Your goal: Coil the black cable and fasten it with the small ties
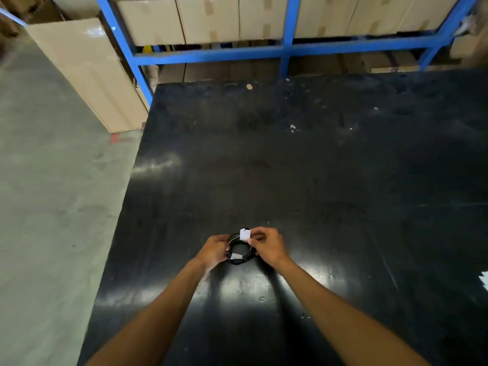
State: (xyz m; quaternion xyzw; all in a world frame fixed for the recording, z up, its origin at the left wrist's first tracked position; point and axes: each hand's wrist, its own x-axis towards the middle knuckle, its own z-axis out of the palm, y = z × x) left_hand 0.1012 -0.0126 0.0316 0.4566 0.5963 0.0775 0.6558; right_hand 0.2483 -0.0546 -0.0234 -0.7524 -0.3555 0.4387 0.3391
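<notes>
the tabletop (317, 167) is black and glossy, throwing back soft patches of light, though its sheen is broken by scuffs, fine scratches and pale specks. the black cable (239, 257) looks like smooth plastic-sheathed cord with a slight shine, and the small white tag (244, 235) on it seems matt, paper or tape, i cannot tell which. behind, the rack (286, 48) is blue painted metal, smooth and even. the boxes (208, 19) are plain matt cardboard sealed with tan tape. the floor (47, 194) is dull grey concrete, mottled and stained.

Ties (245, 234) — too small to tell.
</notes>
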